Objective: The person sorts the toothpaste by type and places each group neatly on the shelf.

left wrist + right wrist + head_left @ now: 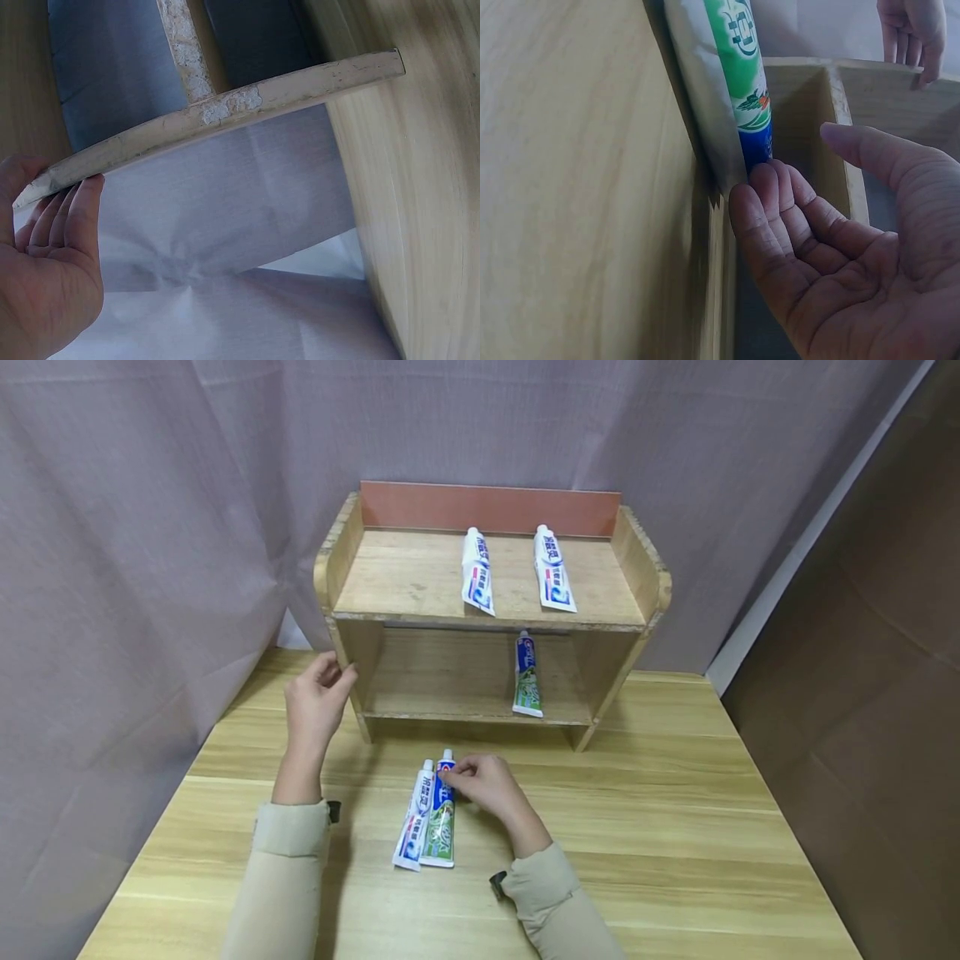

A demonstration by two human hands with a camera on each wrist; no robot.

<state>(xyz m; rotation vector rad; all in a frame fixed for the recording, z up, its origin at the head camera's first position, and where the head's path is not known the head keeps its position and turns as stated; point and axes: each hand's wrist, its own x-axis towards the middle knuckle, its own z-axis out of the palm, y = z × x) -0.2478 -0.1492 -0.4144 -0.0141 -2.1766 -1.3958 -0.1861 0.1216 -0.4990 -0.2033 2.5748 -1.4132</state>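
Note:
On the table in the head view, a blue-and-green toothpaste tube [441, 822] lies against a white toothpaste tube [414, 822], caps toward the shelf. My right hand [491, 785] has its fingertips at the cap end of the blue-and-green tube. In the right wrist view the fingers of that hand [847, 255] touch the tube's blue end [756, 146], while the thumb stands apart from it. My left hand [318, 697] pinches the front edge of the wooden shelf's left side panel [150, 127], thumb on one face and fingers on the other.
The two-level wooden shelf [408, 578] stands at the back of the table [675, 827]. Two white toothpaste tubes [477, 572] lie on its upper board. Another blue-and-green tube [527, 675] lies on the lower board, toward the right. Grey curtain [150, 527] hangs behind.

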